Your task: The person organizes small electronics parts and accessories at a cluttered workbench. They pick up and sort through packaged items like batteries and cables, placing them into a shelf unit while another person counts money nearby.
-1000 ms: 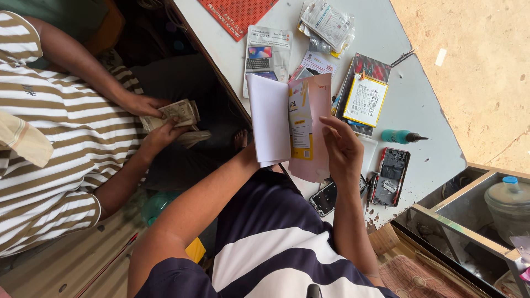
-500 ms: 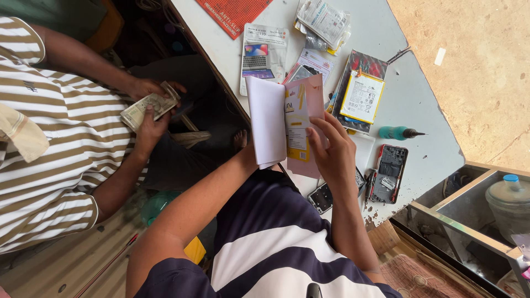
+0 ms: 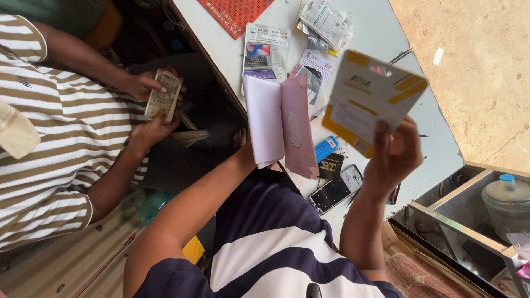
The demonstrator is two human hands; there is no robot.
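Observation:
My left hand [image 3: 247, 153] grips an open flip cover [image 3: 281, 124], white on one leaf and pink on the other, with an oval cutout; the cover hides most of the fingers. Off to the right, my right hand [image 3: 395, 157] holds up a yellow-and-white packaging card [image 3: 370, 99], clear of the cover. Both are raised above the pale table [image 3: 386, 38]. At the left, a person in a brown-striped shirt holds a stack of banknotes [image 3: 163, 96] in both hands.
On the table lie a dismantled phone [image 3: 335, 190], a black battery [image 3: 331, 164], a blue tube [image 3: 326, 148], several printed packets [image 3: 265, 52] and a red mat [image 3: 234, 10]. A glass-sided cabinet with a plastic jar [image 3: 505, 201] stands at the right.
My right hand has drawn the yellow-and-white card away from the cover and lifted it up to the right. The other person has shifted the banknotes in their hands.

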